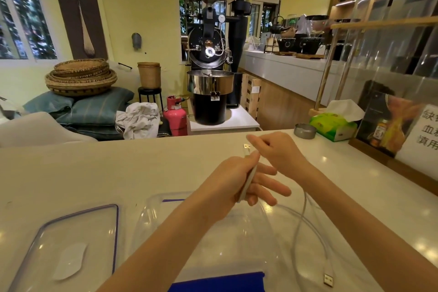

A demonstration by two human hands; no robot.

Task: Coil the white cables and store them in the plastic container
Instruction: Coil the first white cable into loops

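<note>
My left hand (239, 180) is closed around a bunch of white cable (248, 180), with a metal plug end (247, 146) sticking out past the fingertips. My right hand (275, 149) pinches the cable just beyond the left hand. Loose strands of white cable (305, 218) trail down to the right across the counter and end in a USB plug (328, 280). The clear plastic container (151, 211) sits open under my left forearm, with blue clips at its near and far rims. Its clear lid (71, 239) lies flat to the left.
A white counter (118, 168) carries everything. At its far right stand a metal ashtray (305, 131), a green tissue pack (334, 125) and a clear display case (391, 111). Beyond the counter are a coffee roaster (209, 78), a pink gas cylinder (175, 116) and stacked baskets (80, 77).
</note>
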